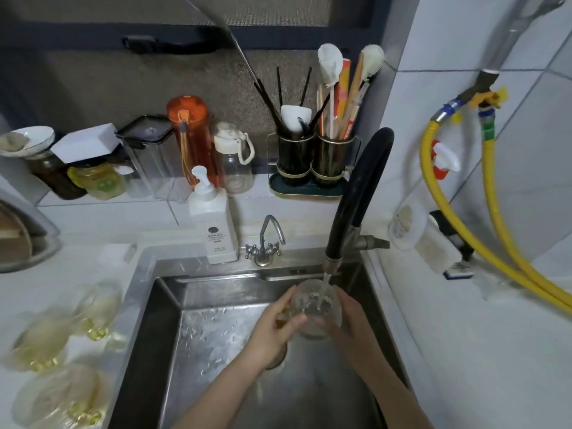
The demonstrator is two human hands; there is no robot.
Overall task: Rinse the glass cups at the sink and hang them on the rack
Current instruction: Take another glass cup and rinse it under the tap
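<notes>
Glass cup gripped by left hand and right hand under black faucet stream

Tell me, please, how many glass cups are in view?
4: one held under the running tap over the sink; three, blurred, on the counter left of it. None looks hidden.

A single head-worn wide-angle view looks forward and steeply down from close above the sink, faucet toward 12 o'clock, both forearms entering from 6 o'clock, with the countertop at 3 and 9 o'clock.
</notes>
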